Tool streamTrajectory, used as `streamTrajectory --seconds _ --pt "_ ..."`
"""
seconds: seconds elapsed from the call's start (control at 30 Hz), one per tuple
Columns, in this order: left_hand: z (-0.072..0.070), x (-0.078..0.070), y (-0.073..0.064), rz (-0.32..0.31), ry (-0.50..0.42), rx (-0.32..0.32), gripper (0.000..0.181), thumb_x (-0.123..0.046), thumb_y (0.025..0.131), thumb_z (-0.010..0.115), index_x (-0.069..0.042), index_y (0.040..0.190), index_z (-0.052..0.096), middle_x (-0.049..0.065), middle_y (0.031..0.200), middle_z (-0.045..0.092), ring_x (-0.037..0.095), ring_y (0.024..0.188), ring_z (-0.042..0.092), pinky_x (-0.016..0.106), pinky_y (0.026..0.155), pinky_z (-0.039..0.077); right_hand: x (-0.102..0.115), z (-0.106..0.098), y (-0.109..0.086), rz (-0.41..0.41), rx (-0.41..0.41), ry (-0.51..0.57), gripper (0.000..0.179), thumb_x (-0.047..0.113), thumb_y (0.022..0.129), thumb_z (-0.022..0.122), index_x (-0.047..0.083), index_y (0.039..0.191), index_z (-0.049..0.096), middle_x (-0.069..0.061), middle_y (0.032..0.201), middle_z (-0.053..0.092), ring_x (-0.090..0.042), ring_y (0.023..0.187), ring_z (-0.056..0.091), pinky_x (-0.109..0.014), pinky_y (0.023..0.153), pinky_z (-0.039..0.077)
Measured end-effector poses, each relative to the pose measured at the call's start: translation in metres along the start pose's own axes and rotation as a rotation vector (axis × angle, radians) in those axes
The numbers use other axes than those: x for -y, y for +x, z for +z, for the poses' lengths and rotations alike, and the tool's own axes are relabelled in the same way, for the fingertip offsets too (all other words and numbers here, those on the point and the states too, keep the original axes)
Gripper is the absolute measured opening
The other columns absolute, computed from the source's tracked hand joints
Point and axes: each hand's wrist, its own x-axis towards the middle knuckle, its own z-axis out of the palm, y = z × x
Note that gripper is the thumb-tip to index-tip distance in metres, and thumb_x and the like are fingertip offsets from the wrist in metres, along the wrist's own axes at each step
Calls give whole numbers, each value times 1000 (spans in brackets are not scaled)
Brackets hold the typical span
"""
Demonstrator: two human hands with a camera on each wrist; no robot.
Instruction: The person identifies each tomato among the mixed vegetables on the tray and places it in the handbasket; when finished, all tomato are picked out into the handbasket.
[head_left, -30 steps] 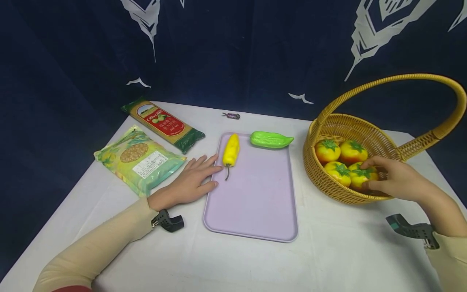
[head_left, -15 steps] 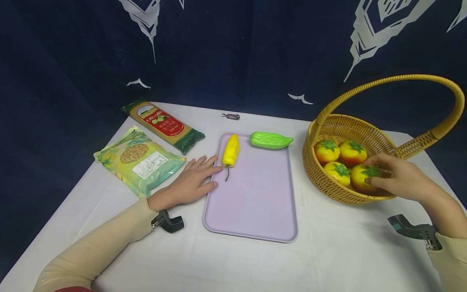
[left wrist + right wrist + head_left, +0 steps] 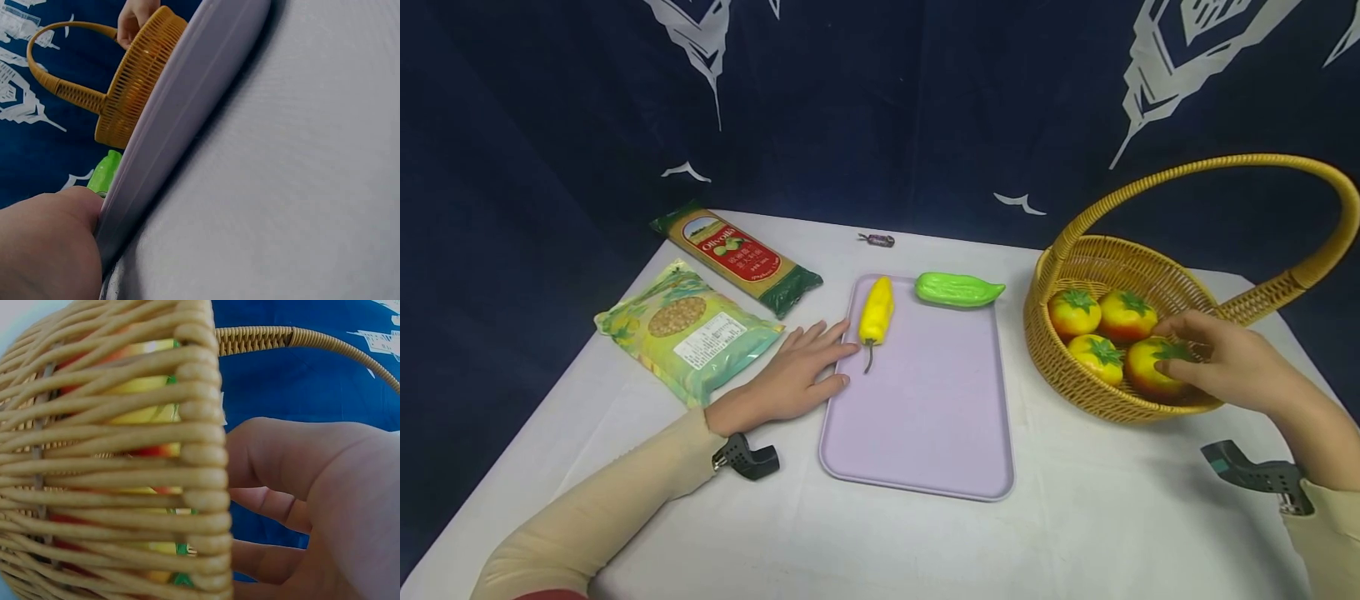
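My left hand [image 3: 797, 375] lies flat with spread fingers on the table, thumb and index tip on the left rim of a lilac tray [image 3: 925, 417]. On that tray, close to the fingertips, is a yellow pepper [image 3: 876, 310] with a dark stem. A green pepper [image 3: 958, 290] lies across the tray's far right edge. At the right, my right hand [image 3: 1236, 362] reaches over the rim of a wicker basket [image 3: 1075, 387] and holds a yellow-red tomato [image 3: 1150, 371] between thumb and fingers. Basket weave hides most of the tomatoes in the right wrist view.
Other tomatoes [image 3: 1126, 315] sit in the basket, under its tall arched handle [image 3: 1210, 160]. Left of the tray are a bag of grains [image 3: 688, 329] and a long pasta packet [image 3: 737, 254]. A small wrapped candy [image 3: 877, 240] lies near the table's far edge.
The right hand and the front right tomato have shifted slightly to the right inside the basket, away from the neighbouring tomato. The left hand has stayed in place.
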Motion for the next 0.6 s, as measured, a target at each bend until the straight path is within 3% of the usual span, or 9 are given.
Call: streamTrajectory --seconds 0.37,0.6 --pt "0 0 0 12 -4 4 53 -35 100 52 -17 150 53 8 170 27 44 157 18 68 125 9 15 4 -9 -13 -85 18 46 19 94 69 -3 132 55 -39 130 56 -63 116 50 -82 87 39" --pt "-2 0 -1 9 -10 5 53 -36 100 52 -17 150 53 8 170 26 44 158 18 68 126 9 27 4 -9 -78 -128 58 47 19 94 70 -1 134 56 -36 135 56 -64 120 48 -84 90 36"
